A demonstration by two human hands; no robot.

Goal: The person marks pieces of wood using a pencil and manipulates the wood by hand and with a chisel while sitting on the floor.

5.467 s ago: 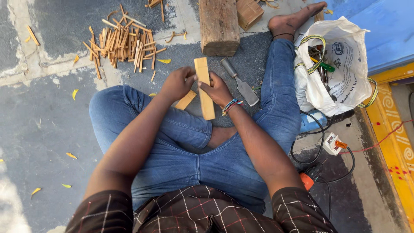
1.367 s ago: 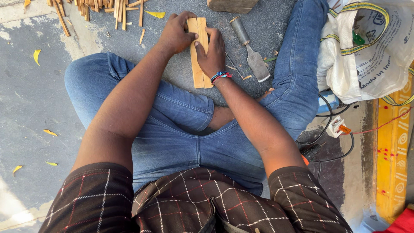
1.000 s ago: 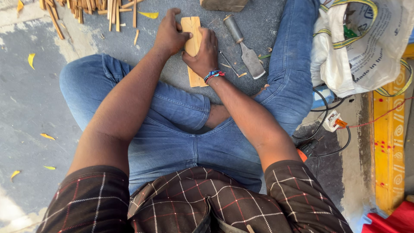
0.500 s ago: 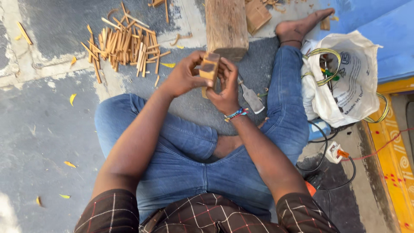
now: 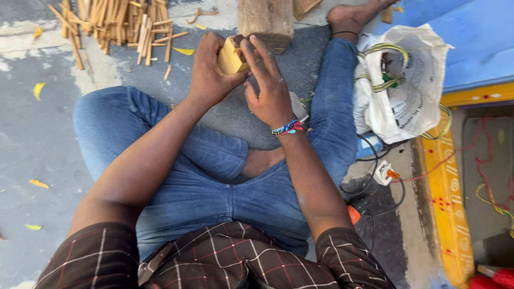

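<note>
A pile of thin wood sticks (image 5: 115, 24) lies on the floor at upper left, a thick wooden block (image 5: 266, 20) sits just beyond the hands, and a white bag (image 5: 399, 88) with cables stands beside the right leg. The small wood piece (image 5: 231, 56) is held up over the lap, seen nearly end-on with its long axis pointing away toward the block, the left hand (image 5: 210, 72) gripping it and the right hand (image 5: 270, 83) touching it with half-open fingers. Half a second ago both hands enclosed it slightly lower; earlier it lay flat as a long strip.

head cam | steep downward view | close over lap | faces ground ahead
</note>
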